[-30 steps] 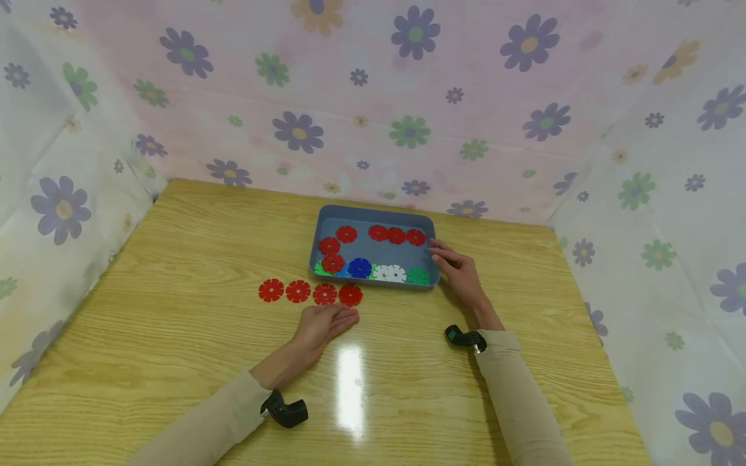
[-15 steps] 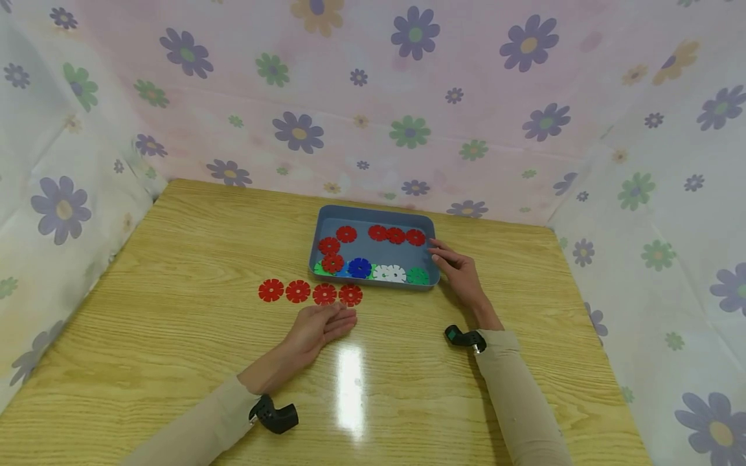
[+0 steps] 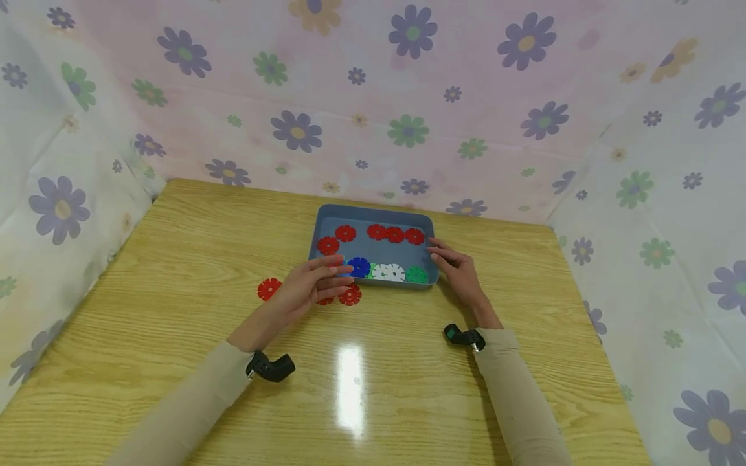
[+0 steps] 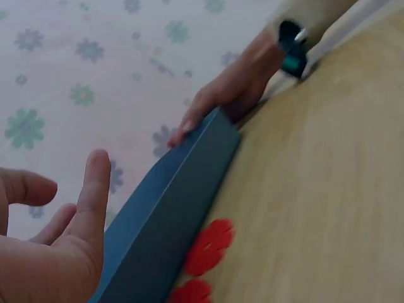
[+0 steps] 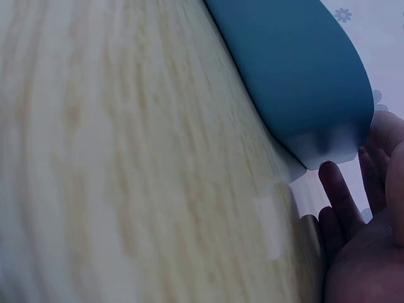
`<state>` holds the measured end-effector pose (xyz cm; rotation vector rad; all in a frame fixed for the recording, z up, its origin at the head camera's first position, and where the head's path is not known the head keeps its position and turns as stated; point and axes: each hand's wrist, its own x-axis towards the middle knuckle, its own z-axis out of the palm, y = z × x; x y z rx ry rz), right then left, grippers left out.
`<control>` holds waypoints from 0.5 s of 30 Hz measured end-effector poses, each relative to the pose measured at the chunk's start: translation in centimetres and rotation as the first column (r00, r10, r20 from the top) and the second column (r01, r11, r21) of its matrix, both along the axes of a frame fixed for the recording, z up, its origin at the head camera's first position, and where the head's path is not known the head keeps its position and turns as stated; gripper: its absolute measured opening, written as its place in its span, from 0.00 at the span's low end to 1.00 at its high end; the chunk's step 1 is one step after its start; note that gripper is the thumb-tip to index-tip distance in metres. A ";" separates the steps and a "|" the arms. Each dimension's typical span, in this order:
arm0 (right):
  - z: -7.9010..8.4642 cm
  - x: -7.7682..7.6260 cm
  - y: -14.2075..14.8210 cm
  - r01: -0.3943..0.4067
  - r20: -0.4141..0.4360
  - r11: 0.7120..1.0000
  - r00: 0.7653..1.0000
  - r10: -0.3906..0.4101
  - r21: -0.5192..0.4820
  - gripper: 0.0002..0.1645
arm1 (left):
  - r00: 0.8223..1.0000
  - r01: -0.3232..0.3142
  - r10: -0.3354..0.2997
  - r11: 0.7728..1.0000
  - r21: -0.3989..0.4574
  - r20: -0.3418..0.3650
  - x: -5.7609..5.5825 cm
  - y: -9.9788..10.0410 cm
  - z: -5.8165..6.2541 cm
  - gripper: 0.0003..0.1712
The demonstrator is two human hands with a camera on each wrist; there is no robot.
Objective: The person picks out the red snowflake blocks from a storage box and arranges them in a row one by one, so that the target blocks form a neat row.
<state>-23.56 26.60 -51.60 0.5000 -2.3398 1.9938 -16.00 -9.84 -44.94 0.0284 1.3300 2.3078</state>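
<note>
A blue-grey tray (image 3: pixel 379 282) stands at the back of the table, holding flower-shaped plastic snowflake discs. Red ones include a disc (image 3: pixel 345 233) at its back left; a blue disc (image 3: pixel 359 267), white discs (image 3: pixel 395 272) and a green disc (image 3: pixel 416 274) lie along its front. My left hand (image 3: pixel 309 285) is over the tray's front left corner, fingers extended and nothing seen between them. It partly hides a row of red discs (image 3: pixel 350 295) on the table. My right hand (image 3: pixel 460 272) touches the tray's right side with relaxed fingers, fingertips at the rim.
The wood-grain table (image 3: pixel 408 388) runs up to a flower-print cloth (image 3: pixel 361 97) hung behind and at both sides. A red disc (image 3: pixel 269 289) at the row's left end lies beside my left wrist. Black cameras sit on both wrists.
My left hand has moved up and forward from in front of the row to over the tray's front left corner, its fingers spreading. The right hand and tray have stayed in place.
</note>
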 end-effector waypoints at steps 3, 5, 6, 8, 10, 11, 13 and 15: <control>-0.1 -0.1 0.0 -0.006 -0.001 1.000 1.000 0.006 -0.005 0.20 | 0.998 -0.005 0.004 1.000 -0.027 -0.059 -2.1 -0.5 0.5 0.27; -0.1 -0.1 0.0 -0.011 -0.006 1.000 1.000 0.011 -0.007 0.20 | 0.997 -0.011 0.008 0.999 -0.034 -0.076 -3.3 -0.6 0.8 0.26; -0.1 -0.1 0.0 -0.014 -0.007 1.000 1.000 0.014 -0.009 0.20 | 0.997 -0.014 0.011 0.999 -0.036 -0.077 -3.9 -0.6 0.9 0.26; 0.0 -0.1 0.0 -0.017 -0.009 1.000 1.000 0.017 -0.011 0.20 | 0.998 -0.020 0.018 0.999 -0.031 -0.065 -5.1 -0.5 1.1 0.27; 0.0 0.0 -0.1 -0.016 -0.007 1.000 1.000 0.015 -0.014 0.20 | 0.999 -0.021 0.021 1.000 -0.017 -0.037 -6.1 -0.2 1.3 0.28; 0.1 0.0 -0.1 -0.015 -0.006 1.000 1.000 0.015 -0.013 0.21 | 1.000 -0.022 0.021 1.000 -0.015 -0.021 -6.7 0.0 1.4 0.28; 0.2 0.1 -0.1 -0.012 0.000 1.000 1.000 0.012 -0.015 0.21 | 1.000 -0.024 0.024 1.000 -0.018 0.008 -7.6 0.6 1.4 0.29; 0.2 0.1 -0.1 -0.012 0.002 1.000 1.000 0.012 -0.013 0.21 | 0.999 -0.026 0.027 0.999 -0.041 0.024 -8.5 1.3 1.3 0.30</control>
